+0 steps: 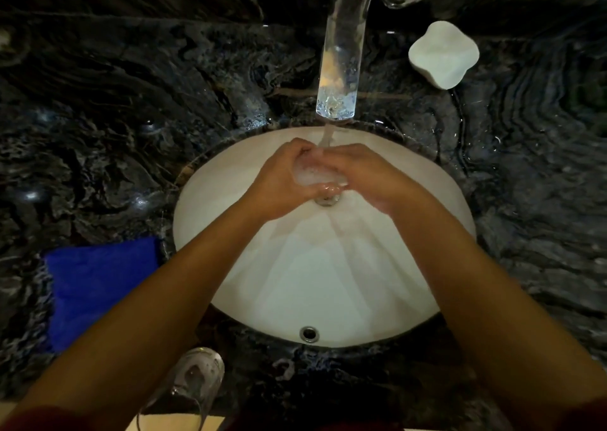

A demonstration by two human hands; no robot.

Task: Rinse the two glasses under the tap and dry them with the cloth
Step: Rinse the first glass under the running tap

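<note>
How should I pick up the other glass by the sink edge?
Grip the glass around its round wall, not its thin rim. It stands upright, soapy inside and open at the top, on the dark counter near the front edge. Come from its left, the free side; an arm crosses on its right. It probably feels slippery.

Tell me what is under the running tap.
Under the tap, the left hand and right hand cup a soapy glass in the water stream. The hands cover most of the glass; the drain below shows only partly.

Cloth (98, 286) at the counter's (131, 102) left edge beside the sink (328, 282), glass (197, 378) at its front edge, tap (341, 52) behind.
</note>
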